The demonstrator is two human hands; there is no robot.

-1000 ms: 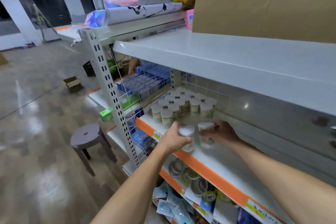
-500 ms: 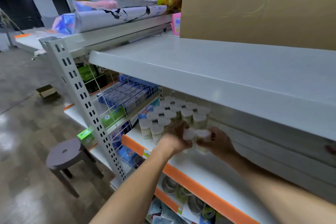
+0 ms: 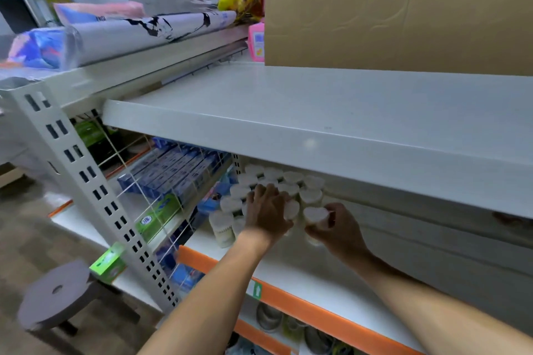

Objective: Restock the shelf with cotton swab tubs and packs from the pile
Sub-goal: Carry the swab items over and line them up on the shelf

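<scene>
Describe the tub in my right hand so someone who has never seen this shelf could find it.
Find the white shelf with the orange edge; a cluster of white-lidded tubs stands there. At the cluster's right front, the right hand grips one tub, the only one held by that hand.

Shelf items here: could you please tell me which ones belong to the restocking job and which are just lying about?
Part of the job:
- tub in the left hand, left hand
- tub in the right hand, right hand
- group of tubs already on the shelf
- white shelf with the orange edge

Just lying about:
- cardboard box
- blue boxes
- grey stool
- green box
</scene>
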